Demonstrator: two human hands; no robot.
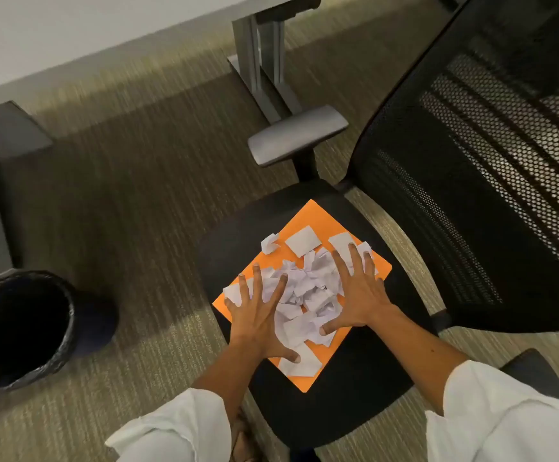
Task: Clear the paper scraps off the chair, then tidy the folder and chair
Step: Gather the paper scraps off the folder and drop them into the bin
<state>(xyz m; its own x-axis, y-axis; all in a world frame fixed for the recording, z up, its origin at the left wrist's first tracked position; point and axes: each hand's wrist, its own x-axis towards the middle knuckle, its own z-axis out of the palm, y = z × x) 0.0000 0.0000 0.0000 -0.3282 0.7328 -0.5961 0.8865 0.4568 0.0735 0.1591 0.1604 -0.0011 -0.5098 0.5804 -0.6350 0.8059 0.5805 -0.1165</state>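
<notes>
An orange folder [314,218] lies flat on the black seat of an office chair [364,388]. A heap of several white paper scraps [304,291], some crumpled and some flat, covers the folder's middle. My left hand [258,315] rests on the heap's left side with its fingers spread. My right hand [358,295] lies on the right side, fingers also spread. Both palms face down on the scraps, and neither hand has closed around anything.
A black waste bin [21,328] with a dark liner stands on the carpet to the left of the chair. The chair's mesh back [488,195] rises at right, its grey armrest [298,135] behind the seat. A metal table leg [261,61] stands beyond.
</notes>
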